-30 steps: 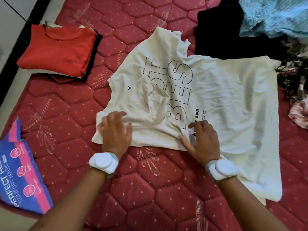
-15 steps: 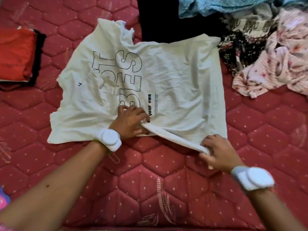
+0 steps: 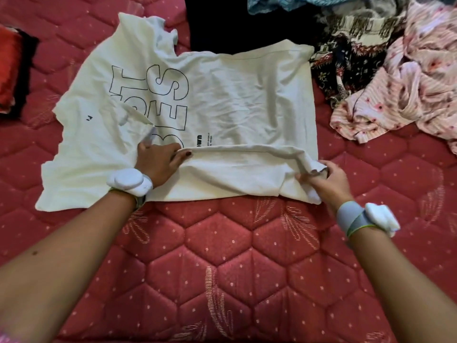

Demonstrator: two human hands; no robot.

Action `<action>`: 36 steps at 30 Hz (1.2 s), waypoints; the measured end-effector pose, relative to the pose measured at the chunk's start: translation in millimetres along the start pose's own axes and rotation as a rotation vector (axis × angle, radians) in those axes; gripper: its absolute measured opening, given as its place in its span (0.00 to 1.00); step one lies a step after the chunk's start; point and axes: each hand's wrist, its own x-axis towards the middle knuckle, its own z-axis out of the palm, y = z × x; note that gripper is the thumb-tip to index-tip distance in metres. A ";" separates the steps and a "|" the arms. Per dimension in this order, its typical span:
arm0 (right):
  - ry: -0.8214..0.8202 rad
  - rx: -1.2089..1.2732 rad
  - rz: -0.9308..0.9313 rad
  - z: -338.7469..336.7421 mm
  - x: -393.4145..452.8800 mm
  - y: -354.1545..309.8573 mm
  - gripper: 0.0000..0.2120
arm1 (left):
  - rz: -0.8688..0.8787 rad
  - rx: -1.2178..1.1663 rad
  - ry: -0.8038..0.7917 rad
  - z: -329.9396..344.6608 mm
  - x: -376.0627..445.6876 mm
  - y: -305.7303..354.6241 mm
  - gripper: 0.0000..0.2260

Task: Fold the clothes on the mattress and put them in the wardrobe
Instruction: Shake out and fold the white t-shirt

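Note:
A cream T-shirt (image 3: 235,100) with outlined black letters lies spread on the red quilted mattress (image 3: 222,268). Its near long edge is turned over onto the shirt as a band. My left hand (image 3: 158,162) pinches that folded edge near the print. My right hand (image 3: 324,180) grips the bunched corner of the same edge at the shirt's hem, on the right. Both hands are near the front of the shirt.
A pile of unfolded clothes lies at the back right: a pink floral garment (image 3: 408,95), a dark patterned one (image 3: 346,70), a black one (image 3: 235,23) and a light blue one (image 3: 277,3). A folded red stack (image 3: 10,68) sits at the left edge.
The near edge of the shirt has been lifted and laid over as a wider folded band. My right hand slid right along it to the hem corner; the view came closer.

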 end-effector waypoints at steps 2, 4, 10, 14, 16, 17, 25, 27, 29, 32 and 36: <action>0.251 0.083 -0.044 9.0 8.8 0.8 0.06 | -0.034 0.025 0.027 4.5 -4.0 1.4 0.26; 0.398 -0.059 -0.094 7.0 21.7 -6.0 0.19 | -0.028 0.072 0.044 7.3 -5.3 2.2 0.27; 0.318 -0.400 -0.113 -14.4 29.1 -3.3 0.26 | -0.114 0.100 0.192 13.4 -15.3 19.4 0.13; 0.522 -0.127 -0.167 -10.3 -2.8 15.1 0.31 | -0.047 0.006 0.347 23.2 -43.9 70.3 0.15; 0.545 -0.311 -0.056 -2.9 -15.2 26.9 0.30 | 0.088 -0.022 0.259 34.9 -61.5 101.6 0.18; 0.518 -0.417 -0.011 1.2 -17.4 30.4 0.27 | 0.142 -0.003 0.191 42.7 -69.9 112.9 0.21; 0.665 -0.617 0.001 3.6 -2.3 21.2 0.13 | 0.166 0.071 -0.030 57.3 -84.5 133.9 0.25; 0.740 -0.606 -0.083 17.4 -17.6 25.9 0.12 | 0.152 0.067 -0.015 53.3 -85.7 126.3 0.24; 0.563 -0.713 -0.493 32.3 -36.5 31.0 0.18 | 0.125 0.073 -0.013 50.8 -87.0 114.6 0.27; -0.048 -0.949 -0.980 63.3 -56.8 37.3 0.26 | 0.098 0.121 -0.016 47.1 -93.2 90.9 0.31; -0.242 -1.090 -1.055 93.7 -57.0 25.3 0.28 | -0.024 0.102 0.066 38.8 -99.4 56.9 0.30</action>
